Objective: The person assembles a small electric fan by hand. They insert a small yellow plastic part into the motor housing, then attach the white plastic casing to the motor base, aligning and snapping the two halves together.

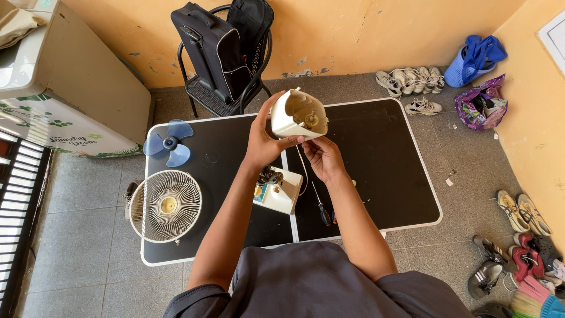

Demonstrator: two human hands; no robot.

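Note:
My left hand (262,138) grips a cream plastic fan motor housing (297,113), held up above the black folding table (376,159) with its open inside turned toward me. My right hand (322,158) touches the housing's lower edge from beneath with its fingertips. Below my hands on the table lies the cream fan base (278,189) with a dark motor part on top. A thin wire runs down from the housing toward it. A screwdriver (322,209) with a dark handle lies just right of the base.
A blue fan blade (168,144) and a round white fan grille (166,206) lie at the table's left end. A chair with black bags (220,50) stands behind the table. Shoes lie on the floor at the right, a white appliance (59,88) stands at the left.

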